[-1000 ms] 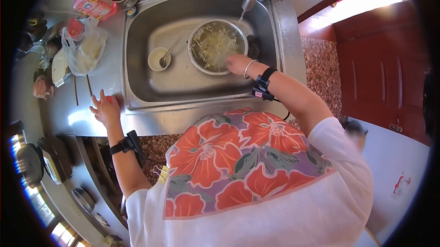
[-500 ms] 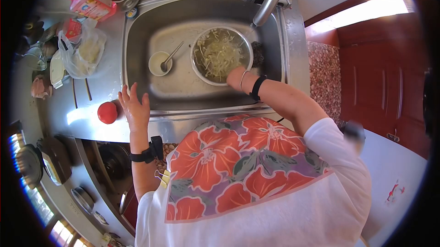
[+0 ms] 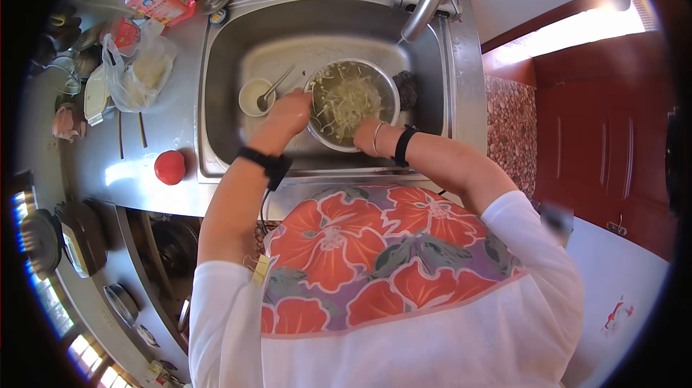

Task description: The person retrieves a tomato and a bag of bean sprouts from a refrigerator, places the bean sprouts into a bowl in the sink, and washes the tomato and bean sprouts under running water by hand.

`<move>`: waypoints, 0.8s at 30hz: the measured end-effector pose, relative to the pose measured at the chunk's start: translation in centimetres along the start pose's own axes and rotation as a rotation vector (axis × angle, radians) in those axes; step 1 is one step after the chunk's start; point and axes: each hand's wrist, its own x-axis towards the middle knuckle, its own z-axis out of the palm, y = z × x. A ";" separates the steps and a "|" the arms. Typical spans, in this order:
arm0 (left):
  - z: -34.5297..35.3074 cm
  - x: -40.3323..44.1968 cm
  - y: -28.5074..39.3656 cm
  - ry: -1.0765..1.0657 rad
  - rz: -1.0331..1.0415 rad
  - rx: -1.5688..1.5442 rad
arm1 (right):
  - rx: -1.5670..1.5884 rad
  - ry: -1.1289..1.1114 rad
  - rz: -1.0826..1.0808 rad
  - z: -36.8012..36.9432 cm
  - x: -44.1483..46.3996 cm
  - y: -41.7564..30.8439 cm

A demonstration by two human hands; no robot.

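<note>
A round metal bowl [image 3: 393, 90] stands in the sink, holding water and pale bean sprouts [image 3: 349, 103]. At its left rim is my left hand [image 3: 290, 113], its fingers bent around the edge. My right hand [image 3: 369, 136] reaches over the near right rim; its fingers curl down inside the bowl, and their tips are hidden, so what they grip does not show. Left of the bowl, a small white bowl [image 3: 250, 103] with a metal spoon [image 3: 277, 85] in it rests on the sink floor.
The steel sink [image 3: 303, 17] has a faucet [image 3: 425, 13] at back right and a dark scouring pad [image 3: 406, 90] beside the bowl. On the left counter are a tomato [image 3: 170, 167], chopsticks [image 3: 142, 130], a plastic bag [image 3: 148, 74] and a pink bottle [image 3: 160, 0].
My left hand has moved from above the counter's edge, fingers spread, rightward to the metal bowl's left rim. My right hand stays at the bowl's near right side.
</note>
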 end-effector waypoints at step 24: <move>4.0 7.1 3.7 -0.475 -0.084 0.116 | 0.625 0.387 0.229 -0.4 -1.9 5.9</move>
